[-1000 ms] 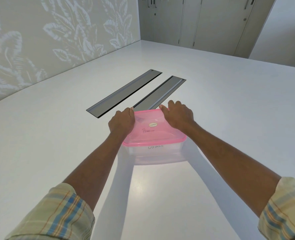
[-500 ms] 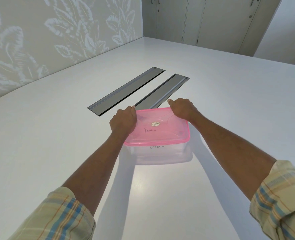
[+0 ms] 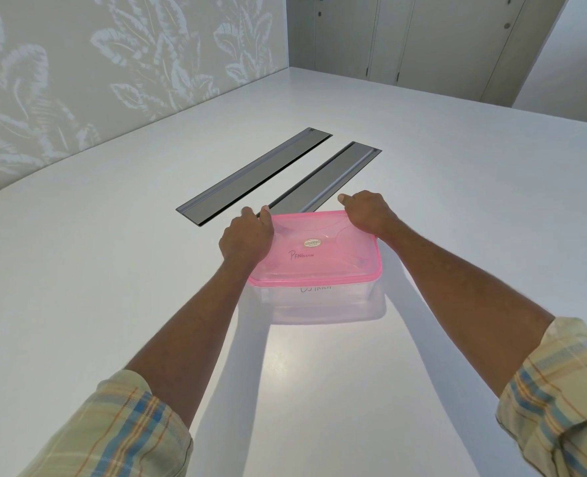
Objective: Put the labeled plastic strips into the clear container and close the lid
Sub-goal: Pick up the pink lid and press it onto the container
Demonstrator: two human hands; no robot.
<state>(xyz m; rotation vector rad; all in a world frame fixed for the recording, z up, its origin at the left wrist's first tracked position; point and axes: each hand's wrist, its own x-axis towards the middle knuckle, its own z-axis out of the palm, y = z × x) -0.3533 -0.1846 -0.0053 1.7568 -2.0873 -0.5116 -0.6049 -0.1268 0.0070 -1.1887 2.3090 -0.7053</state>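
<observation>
A clear container [image 3: 319, 297] stands on the white table, covered by a translucent pink lid [image 3: 319, 256] with a round sticker and the handwritten word "Penguin". My left hand [image 3: 245, 237] presses on the lid's far left corner, fingers curled over the edge. My right hand [image 3: 366, 211] presses on the far right corner in the same way. Faint writing shows through the container's front wall. I cannot make out any strips inside.
Two long grey recessed slots [image 3: 257, 175] [image 3: 326, 180] lie in the white table [image 3: 113, 304] just beyond the container. A leaf-patterned wall [image 3: 95, 63] runs along the left. Cabinet doors [image 3: 422, 39] stand at the far end.
My right hand slid from the lid's far middle to its far right corner. My left hand stayed on the far left corner. The view tilted slightly.
</observation>
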